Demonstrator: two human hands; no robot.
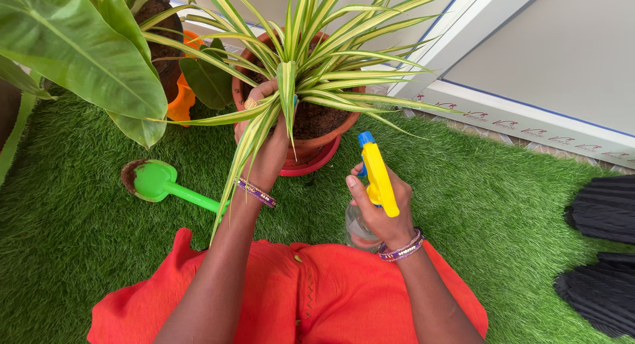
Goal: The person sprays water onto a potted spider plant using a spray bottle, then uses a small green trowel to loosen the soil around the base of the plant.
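A striped green-and-cream plant [311,53] grows in a terracotta pot [317,142] standing in a red saucer on artificial grass. My left hand [264,142], with a ring and a beaded bracelet, reaches into the plant and holds its long leaves near the pot's rim. My right hand [380,215] grips a clear spray bottle [360,228] with a yellow and blue trigger head [377,175], its nozzle pointing toward the pot. The bottle's lower part is partly hidden by my hand.
A green plastic trowel [162,184] with soil on its scoop lies on the grass [66,238] to the left. A large-leaved plant [79,49] in a dark pot with an orange base stands at the back left. Black pleated fabric [602,251] lies at the right.
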